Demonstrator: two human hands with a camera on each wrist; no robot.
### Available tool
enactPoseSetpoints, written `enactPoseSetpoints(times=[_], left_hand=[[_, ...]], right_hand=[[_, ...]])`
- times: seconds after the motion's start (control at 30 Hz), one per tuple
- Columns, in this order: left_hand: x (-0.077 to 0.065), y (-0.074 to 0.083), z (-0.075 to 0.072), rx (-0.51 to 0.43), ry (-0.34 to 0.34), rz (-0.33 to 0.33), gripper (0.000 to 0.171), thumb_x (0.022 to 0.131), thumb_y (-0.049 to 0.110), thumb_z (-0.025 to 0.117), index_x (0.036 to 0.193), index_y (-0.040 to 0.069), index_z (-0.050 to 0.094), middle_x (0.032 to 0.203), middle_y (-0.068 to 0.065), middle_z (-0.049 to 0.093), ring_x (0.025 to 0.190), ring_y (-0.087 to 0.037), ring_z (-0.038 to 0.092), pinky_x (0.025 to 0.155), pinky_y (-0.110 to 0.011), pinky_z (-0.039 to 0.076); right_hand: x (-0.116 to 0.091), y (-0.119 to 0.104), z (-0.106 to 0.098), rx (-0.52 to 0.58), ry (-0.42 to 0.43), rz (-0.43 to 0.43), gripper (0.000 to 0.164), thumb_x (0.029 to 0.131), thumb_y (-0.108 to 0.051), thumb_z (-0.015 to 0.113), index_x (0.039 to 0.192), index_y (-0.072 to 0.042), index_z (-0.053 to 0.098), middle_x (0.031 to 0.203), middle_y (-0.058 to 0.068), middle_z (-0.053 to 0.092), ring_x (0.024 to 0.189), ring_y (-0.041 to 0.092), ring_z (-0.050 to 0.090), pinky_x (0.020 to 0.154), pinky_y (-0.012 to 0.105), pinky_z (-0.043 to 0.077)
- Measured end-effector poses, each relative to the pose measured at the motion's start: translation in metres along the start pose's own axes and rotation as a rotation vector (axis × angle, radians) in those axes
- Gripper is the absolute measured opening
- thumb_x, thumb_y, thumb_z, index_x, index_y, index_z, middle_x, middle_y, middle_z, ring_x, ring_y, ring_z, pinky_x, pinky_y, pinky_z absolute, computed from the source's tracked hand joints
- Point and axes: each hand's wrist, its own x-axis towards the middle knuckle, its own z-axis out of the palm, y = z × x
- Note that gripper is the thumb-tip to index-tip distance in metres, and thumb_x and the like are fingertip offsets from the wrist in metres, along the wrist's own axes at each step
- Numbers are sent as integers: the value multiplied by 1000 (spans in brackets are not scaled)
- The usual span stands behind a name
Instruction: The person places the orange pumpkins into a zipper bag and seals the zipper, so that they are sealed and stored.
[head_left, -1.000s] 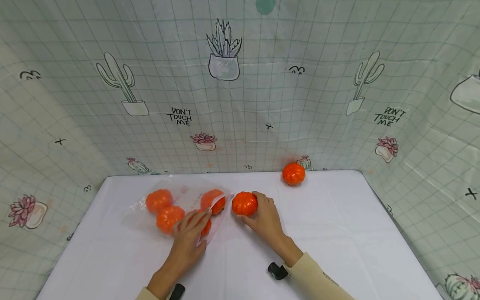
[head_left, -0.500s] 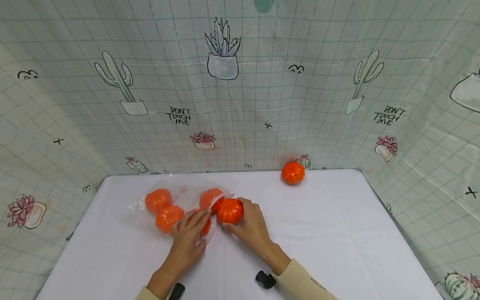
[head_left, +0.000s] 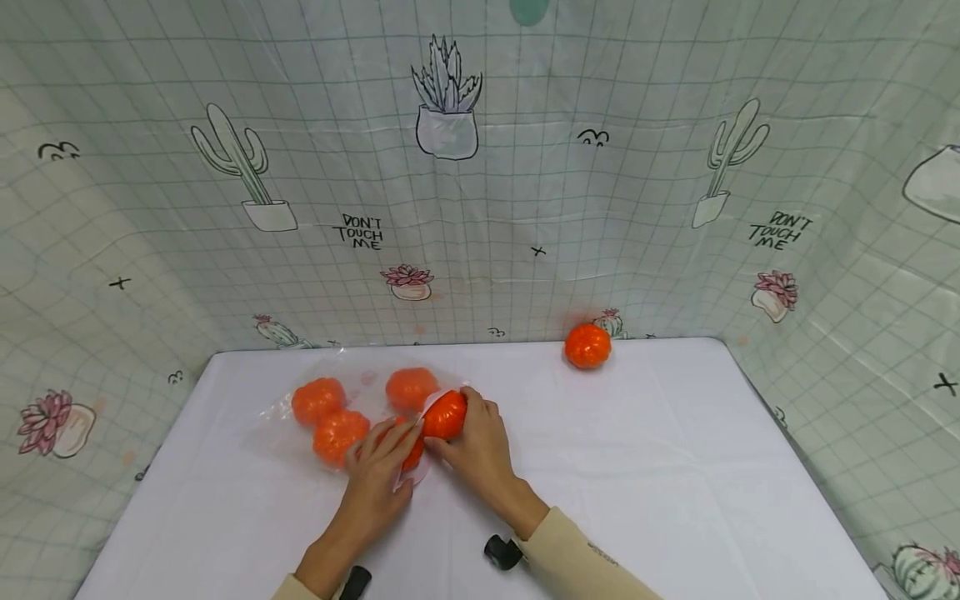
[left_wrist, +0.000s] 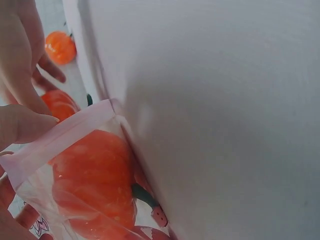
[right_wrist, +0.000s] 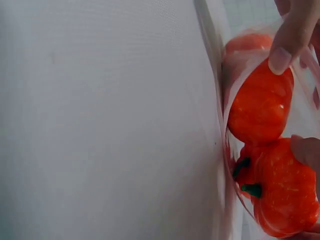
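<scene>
My right hand grips an orange toy pumpkin with a green stem, at the mouth of a clear plastic bag. The bag's pale pinkish edge passes around part of that pumpkin. Several more orange pumpkins lie inside the bag, such as one at the near left and one at the back. With the thumb at its edge, my left hand holds the bag's mouth, partly hiding a pumpkin just inside. Its other fingers are partly hidden by the bag in the left wrist view.
A single pumpkin sits at the table's back edge, right of centre, against a grid-patterned curtain. The white-covered table extends to the right. Curtain also borders both sides.
My right hand has moved left with its pumpkin, from beside the bag into its mouth. The back pumpkin inside the bag has shifted left and away. My left hand has stayed in place.
</scene>
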Motion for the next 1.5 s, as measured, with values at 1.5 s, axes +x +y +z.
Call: enactPoseSetpoints(times=[1.5], left_hand=[[2, -1, 3, 13, 28, 41, 79, 69, -10, 91, 143, 3, 65, 148, -10, 63, 139, -37, 45, 97, -61, 37]], right_hand=[[7, 11, 9, -195, 8, -25, 57, 90, -36, 85, 132, -3, 66, 115, 17, 66, 103, 34, 62, 86, 46, 55]])
